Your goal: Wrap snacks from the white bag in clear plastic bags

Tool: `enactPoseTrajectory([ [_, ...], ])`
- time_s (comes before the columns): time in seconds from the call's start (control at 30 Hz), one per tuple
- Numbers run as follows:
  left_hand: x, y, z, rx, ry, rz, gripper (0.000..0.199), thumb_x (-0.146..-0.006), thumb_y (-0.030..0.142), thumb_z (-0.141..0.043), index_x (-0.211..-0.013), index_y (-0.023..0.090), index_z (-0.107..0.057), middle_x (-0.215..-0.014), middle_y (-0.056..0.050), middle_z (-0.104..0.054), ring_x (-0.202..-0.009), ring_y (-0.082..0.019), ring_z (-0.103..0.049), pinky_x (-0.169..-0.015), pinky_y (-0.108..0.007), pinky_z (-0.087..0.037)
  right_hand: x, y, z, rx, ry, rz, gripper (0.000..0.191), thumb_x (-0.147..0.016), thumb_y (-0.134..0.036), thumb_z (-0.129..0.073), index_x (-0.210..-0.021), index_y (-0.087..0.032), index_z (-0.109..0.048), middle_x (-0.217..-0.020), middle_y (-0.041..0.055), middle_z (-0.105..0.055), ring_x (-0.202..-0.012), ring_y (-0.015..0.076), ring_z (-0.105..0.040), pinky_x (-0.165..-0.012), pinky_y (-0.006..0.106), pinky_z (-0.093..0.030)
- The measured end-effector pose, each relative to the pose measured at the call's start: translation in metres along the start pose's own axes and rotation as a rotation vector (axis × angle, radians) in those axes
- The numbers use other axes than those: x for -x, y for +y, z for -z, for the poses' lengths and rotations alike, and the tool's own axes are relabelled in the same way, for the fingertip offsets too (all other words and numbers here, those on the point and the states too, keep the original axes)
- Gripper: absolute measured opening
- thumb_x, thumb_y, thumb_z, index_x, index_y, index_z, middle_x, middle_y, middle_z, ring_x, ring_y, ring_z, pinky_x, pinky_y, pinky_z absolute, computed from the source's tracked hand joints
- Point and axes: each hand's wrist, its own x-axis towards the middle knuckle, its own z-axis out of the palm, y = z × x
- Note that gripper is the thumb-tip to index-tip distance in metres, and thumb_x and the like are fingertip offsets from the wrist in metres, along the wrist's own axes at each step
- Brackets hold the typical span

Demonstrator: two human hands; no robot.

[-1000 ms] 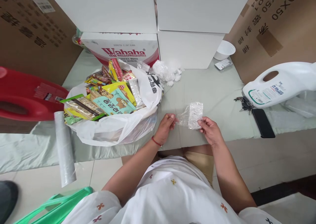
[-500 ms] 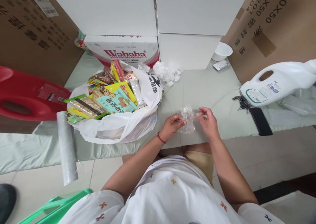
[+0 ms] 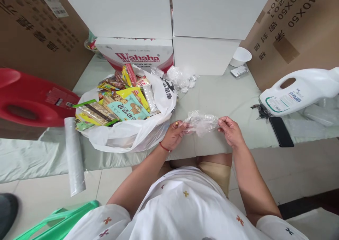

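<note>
A crumpled clear plastic film (image 3: 201,123) is stretched between my two hands above the table's front part. My left hand (image 3: 173,135), with a red cord at the wrist, pinches its left end. The right end is pinched between the fingertips of my right hand (image 3: 231,131). Just left of my left hand stands a white plastic bag (image 3: 106,137) filled with packaged snacks (image 3: 129,107). Small crumpled clear wrappers (image 3: 178,77) lie behind the film, beside the bag.
A red jug (image 3: 34,99) and a roll of film (image 3: 74,159) are at the left. White boxes (image 3: 203,56) and a Wahaha carton (image 3: 137,56) stand behind. At the right are a white bottle (image 3: 299,91), keys (image 3: 262,112), a black phone (image 3: 281,131) and a white bowl (image 3: 241,56).
My right hand has closed on the film's right end. My left hand has moved left, and the film is now spread wider between both hands. The view has shifted slightly.
</note>
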Motion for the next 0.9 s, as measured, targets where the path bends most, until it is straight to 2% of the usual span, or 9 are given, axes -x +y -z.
enactPoseTrajectory([
  [0.2,-0.003,0.014,0.006,-0.085,-0.007,-0.052,0.048,-0.067,0.042,-0.089,-0.070,0.019,-0.048,-0.086,0.001,-0.073,-0.071,-0.011,-0.069,-0.058,-0.021,-0.051,0.018,0.005,0.057,0.062,0.070,-0.016,0.031,-0.075,-0.049,-0.081,-0.079,-0.023,-0.066,-0.077,-0.0014,-0.055,-0.069,0.0126,-0.050,-0.060,0.023,-0.046],
  [0.33,0.002,0.015,-0.005,-0.357,-0.123,-0.078,0.042,-0.080,0.056,-0.075,-0.081,0.019,-0.054,-0.103,-0.003,-0.075,-0.046,-0.003,-0.054,-0.043,-0.020,-0.042,0.021,-0.001,0.078,0.376,0.095,-0.016,0.038,-0.075,-0.059,-0.078,-0.078,-0.022,-0.068,-0.077,0.0020,-0.061,-0.074,0.0173,-0.054,-0.068,0.031,-0.051],
  [0.43,0.006,0.014,-0.020,-0.566,-0.257,-0.128,0.039,-0.088,0.057,-0.066,-0.092,0.018,-0.064,-0.105,-0.006,-0.074,-0.045,-0.004,-0.054,-0.043,-0.021,-0.043,0.021,-0.017,0.063,0.516,0.128,0.154,0.040,-0.081,-0.059,-0.073,-0.101,-0.024,-0.072,-0.101,0.0070,-0.069,-0.094,0.0226,-0.062,-0.087,0.038,-0.052],
  [0.53,0.010,0.014,-0.034,-0.690,-0.358,-0.129,0.042,-0.091,0.058,-0.062,-0.101,0.018,-0.069,-0.093,-0.005,-0.073,-0.045,-0.006,-0.055,-0.045,-0.022,-0.045,0.018,-0.032,0.026,0.448,-0.170,0.225,0.048,-0.085,-0.053,-0.071,-0.128,-0.031,-0.065,-0.125,0.0069,-0.066,-0.115,0.0247,-0.061,-0.102,0.041,-0.047],
  [0.6,0.012,0.015,-0.038,-0.718,-0.382,-0.112,0.044,-0.090,0.059,-0.062,-0.100,0.018,-0.069,-0.082,-0.002,-0.071,-0.044,-0.007,-0.054,-0.045,-0.023,-0.043,0.013,-0.036,0.002,0.430,-0.397,0.203,0.043,-0.082,-0.051,-0.076,-0.119,-0.031,-0.071,-0.119,0.0058,-0.068,-0.115,0.0249,-0.061,-0.101,0.041,-0.047],
  [0.67,0.013,0.015,-0.037,-0.674,-0.383,-0.088,0.044,-0.089,0.061,-0.063,-0.096,0.018,-0.068,-0.077,-0.001,-0.069,-0.044,-0.007,-0.054,-0.046,-0.023,-0.041,0.007,-0.037,-0.015,0.398,-0.487,0.201,0.030,-0.081,-0.051,-0.076,-0.101,-0.028,-0.077,-0.109,0.0053,-0.069,-0.107,0.0236,-0.063,-0.098,0.040,-0.048],
  [0.77,0.015,0.015,-0.027,-0.454,-0.364,-0.080,0.047,-0.087,0.064,-0.064,-0.101,0.019,-0.064,-0.093,-0.005,-0.073,-0.054,-0.010,-0.061,-0.055,-0.025,-0.045,0.002,-0.034,-0.024,0.202,-0.351,0.172,0.026,-0.083,-0.052,-0.074,-0.087,-0.025,-0.075,-0.094,0.0028,-0.068,-0.091,0.0191,-0.063,-0.090,0.036,-0.051],
  [0.83,0.014,0.014,-0.018,-0.284,-0.342,-0.082,0.051,-0.084,0.063,-0.067,-0.111,0.020,-0.063,-0.112,-0.011,-0.073,-0.083,-0.018,-0.071,-0.075,-0.030,-0.051,0.001,-0.031,-0.026,0.003,-0.240,0.058,0.027,-0.079,-0.052,-0.078,-0.086,-0.026,-0.073,-0.085,0.0005,-0.065,-0.081,0.0168,-0.062,-0.080,0.033,-0.053],
  [0.9,0.009,0.011,-0.008,-0.146,-0.306,-0.067,0.055,-0.080,0.055,-0.074,-0.121,0.021,-0.063,-0.129,-0.014,-0.068,-0.118,-0.026,-0.064,-0.097,-0.038,-0.048,0.000,-0.025,-0.027,-0.187,-0.157,-0.064,0.029,-0.074,-0.051,-0.082,-0.084,-0.026,-0.069,-0.079,-0.0007,-0.064,-0.074,0.0156,-0.061,-0.071,0.030,-0.055],
])
